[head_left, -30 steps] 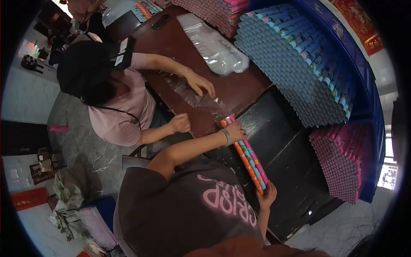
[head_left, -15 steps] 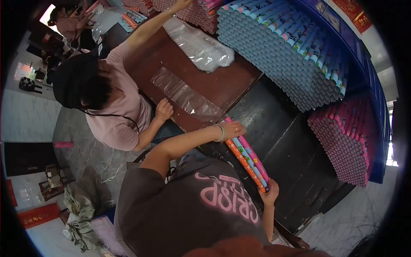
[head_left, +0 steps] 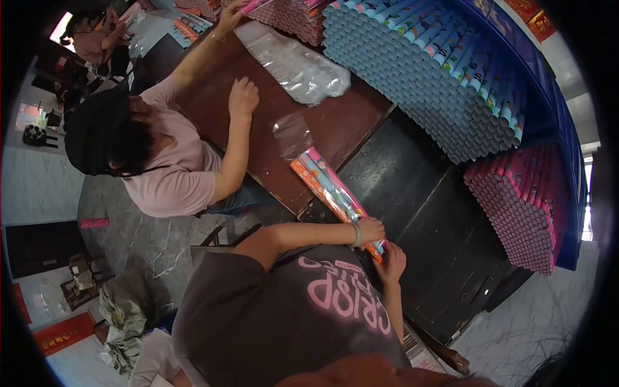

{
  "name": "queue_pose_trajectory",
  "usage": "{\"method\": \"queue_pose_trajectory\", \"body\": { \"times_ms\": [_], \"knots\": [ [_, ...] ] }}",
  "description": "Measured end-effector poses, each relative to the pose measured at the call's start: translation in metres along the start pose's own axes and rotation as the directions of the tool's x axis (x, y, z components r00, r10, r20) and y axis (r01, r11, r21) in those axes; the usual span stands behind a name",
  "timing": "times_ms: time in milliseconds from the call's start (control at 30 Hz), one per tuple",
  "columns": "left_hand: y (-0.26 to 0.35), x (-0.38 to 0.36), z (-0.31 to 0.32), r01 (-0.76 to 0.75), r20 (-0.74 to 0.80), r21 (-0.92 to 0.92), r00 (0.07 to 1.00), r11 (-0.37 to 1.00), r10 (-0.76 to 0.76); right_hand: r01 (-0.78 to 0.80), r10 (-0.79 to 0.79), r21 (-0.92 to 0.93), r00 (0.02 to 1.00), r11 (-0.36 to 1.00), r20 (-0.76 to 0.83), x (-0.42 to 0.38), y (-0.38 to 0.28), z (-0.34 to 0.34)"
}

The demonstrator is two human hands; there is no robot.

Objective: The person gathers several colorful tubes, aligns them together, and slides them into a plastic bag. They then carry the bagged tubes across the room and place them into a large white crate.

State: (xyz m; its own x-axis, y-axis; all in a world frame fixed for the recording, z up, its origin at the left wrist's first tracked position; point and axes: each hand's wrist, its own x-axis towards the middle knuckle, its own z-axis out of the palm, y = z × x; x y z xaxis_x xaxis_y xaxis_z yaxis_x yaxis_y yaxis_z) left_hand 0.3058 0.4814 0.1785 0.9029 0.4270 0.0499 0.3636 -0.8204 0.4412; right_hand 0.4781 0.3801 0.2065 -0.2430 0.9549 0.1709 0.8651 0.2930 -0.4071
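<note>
Three rolls of patterned paper (head_left: 322,181), orange, light blue and pink, lie side by side across the brown and black tabletops. A clear plastic sleeve (head_left: 293,136) is around them, its flat end sticking out past their far end. My left hand (head_left: 370,230), with a bangle on the wrist, is closed over the rolls near their close end. Just below it, my right hand (head_left: 392,261) grips the close end of the rolls, thumb and fingers around it. The palm sides of both hands are hidden.
A co-worker (head_left: 161,148) sits at left, one hand raised, the other at a pink roll. Clear sleeves (head_left: 296,64) lie piled on the brown table (head_left: 213,97). Stacked blue rolls (head_left: 412,84) and pink rolls (head_left: 509,206) stand along the black table (head_left: 425,213).
The rolls have slid up and left into the sleeve that lay flat on the brown table. My left hand moved down toward my right hand. The co-worker's near hand rose.
</note>
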Motion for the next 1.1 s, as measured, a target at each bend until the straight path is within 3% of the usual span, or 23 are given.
{"method": "queue_pose_trajectory", "body": {
  "times_ms": [67, 133, 167, 300, 333, 400, 500, 567, 667, 700, 767, 833, 933, 1000, 1100],
  "knots": [
    [-0.001, 0.004, 0.008, 0.004, 0.012, -0.011, 1.0, 1.0, -0.004, 0.001, -0.001, -0.008, 1.0, 1.0, 0.018, 0.007, -0.005, 0.005],
    [-0.013, -0.001, -0.019, -0.087, 0.041, 0.058, 0.996, 0.994, 0.085, -0.016, 0.016, 0.018, 1.0, 1.0, -0.017, 0.008, -0.009, 0.007],
    [-0.021, -0.017, -0.038, -0.081, -0.11, 0.175, 0.989, 0.981, 0.101, -0.015, 0.015, 0.021, 1.0, 1.0, -0.014, 0.006, -0.008, 0.008],
    [-0.091, -0.069, -0.088, 0.05, 0.023, 0.326, 0.998, 0.944, -0.061, -0.036, 0.037, 0.011, 0.998, 0.999, -0.046, -0.006, -0.001, -0.001],
    [-0.097, -0.072, -0.079, 0.052, 0.026, 0.324, 0.998, 0.945, -0.063, -0.048, 0.049, 0.027, 0.998, 0.999, -0.04, -0.007, -0.003, -0.002],
    [-0.111, -0.076, -0.054, 0.047, 0.103, 0.098, 0.993, 0.994, -0.058, -0.082, 0.083, 0.062, 0.996, 0.995, -0.016, -0.004, -0.008, 0.003],
    [-0.053, -0.043, -0.021, -0.083, -0.051, 0.004, 0.995, 0.997, 0.083, -0.155, 0.156, 0.087, 0.988, 0.984, -0.006, 0.006, -0.017, 0.018],
    [-0.022, -0.028, -0.017, -0.086, -0.054, 0.055, 0.995, 0.995, 0.089, -0.2, 0.202, 0.081, 0.979, 0.976, -0.009, 0.009, -0.02, 0.022],
    [-0.021, -0.02, -0.013, -0.13, -0.049, 0.038, 0.99, 0.991, 0.132, -0.105, 0.107, 0.051, 0.994, 0.993, -0.025, 0.011, -0.022, 0.019],
    [-0.026, -0.022, -0.032, -0.167, -0.005, -0.002, 0.986, 0.986, 0.167, -0.059, 0.06, 0.011, 0.997, 0.998, -0.041, 0.009, -0.019, 0.016],
    [-0.042, -0.043, -0.074, -0.086, -0.088, 0.154, 0.991, 0.984, 0.101, -0.015, 0.013, -0.033, 0.998, 0.999, -0.054, 0.005, -0.011, 0.008],
    [-0.088, -0.065, -0.082, 0.045, -0.053, 0.183, 0.998, 0.982, -0.036, -0.023, 0.022, -0.028, 1.0, 0.999, -0.005, 0.003, -0.007, 0.001],
    [-0.125, -0.096, -0.091, 0.071, 0.068, 0.252, 0.994, 0.965, -0.091, -0.022, 0.022, -0.001, 1.0, 1.0, 0.012, -0.002, -0.005, -0.001],
    [-0.128, -0.097, -0.072, 0.016, 0.0, -0.01, 1.0, 1.0, -0.016, -0.02, 0.02, -0.013, 1.0, 1.0, 0.016, -0.001, -0.005, 0.0],
    [-0.13, -0.094, -0.064, -0.032, -0.083, -0.017, 0.996, 0.999, 0.03, -0.024, 0.024, -0.027, 1.0, 0.999, 0.003, 0.003, -0.006, 0.002]
  ]
}}
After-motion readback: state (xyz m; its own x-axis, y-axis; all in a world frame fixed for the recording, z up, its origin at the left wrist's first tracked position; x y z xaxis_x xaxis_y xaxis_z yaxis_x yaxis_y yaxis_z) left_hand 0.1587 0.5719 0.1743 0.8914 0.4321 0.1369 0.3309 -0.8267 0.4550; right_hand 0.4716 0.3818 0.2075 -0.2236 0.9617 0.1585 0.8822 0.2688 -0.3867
